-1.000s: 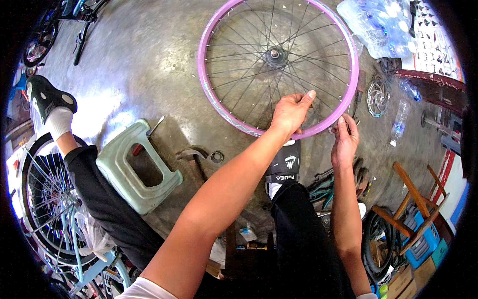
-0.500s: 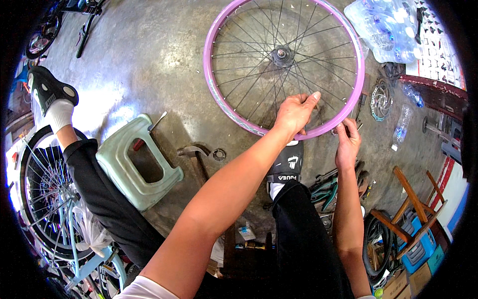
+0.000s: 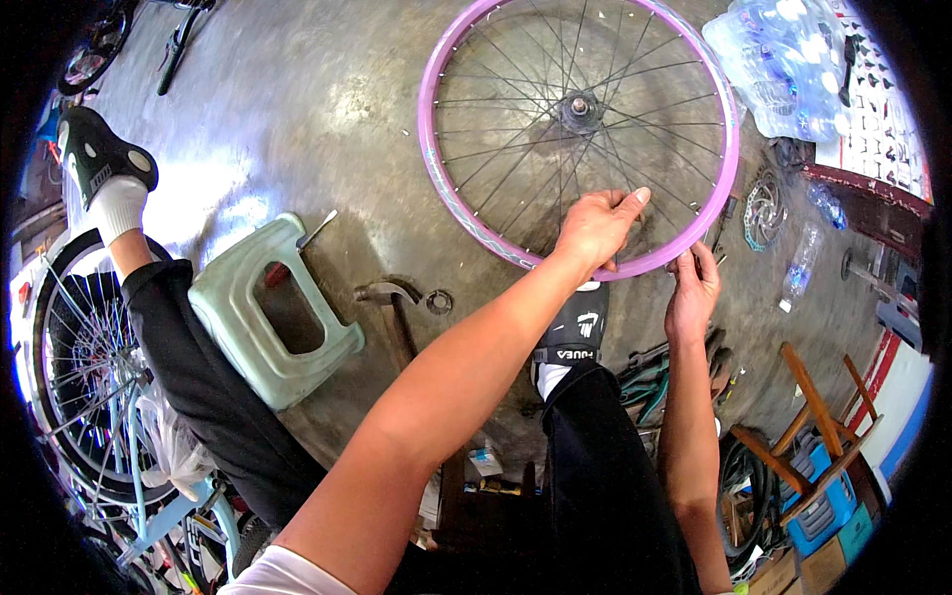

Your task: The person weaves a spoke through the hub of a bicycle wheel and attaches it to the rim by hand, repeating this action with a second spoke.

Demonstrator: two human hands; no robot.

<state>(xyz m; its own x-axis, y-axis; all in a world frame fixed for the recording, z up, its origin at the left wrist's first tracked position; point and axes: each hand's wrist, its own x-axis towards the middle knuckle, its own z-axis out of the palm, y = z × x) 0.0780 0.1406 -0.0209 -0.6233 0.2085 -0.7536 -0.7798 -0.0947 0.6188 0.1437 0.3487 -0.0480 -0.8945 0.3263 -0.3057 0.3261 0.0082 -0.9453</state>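
A bicycle wheel with a purple rim [image 3: 428,134], dark spokes and a bare hub [image 3: 580,109] is tilted in front of me, with no tire on it. My left hand [image 3: 598,230] is closed at the near part of the rim, thumb stretched out over the spokes and fingers curled down past the rim's inner edge. Just to its right, my right hand [image 3: 692,296] pinches the rim's outer edge from below; its fingertips are partly hidden there. My black shoe [image 3: 577,322] stands under the near edge of the wheel.
A pale green stool [image 3: 233,327] and a hammer [image 3: 397,322] are at the left. Pliers and other tools [image 3: 650,382] lie by my right forearm. Farther right are a brake disc [image 3: 766,210], a plastic bottle [image 3: 801,266], packed bottles [image 3: 778,69] and a wooden stool [image 3: 813,412].
The wheel has shifted slightly to the right in the view. Both hands stay at its near edge, with their hold looking much the same.
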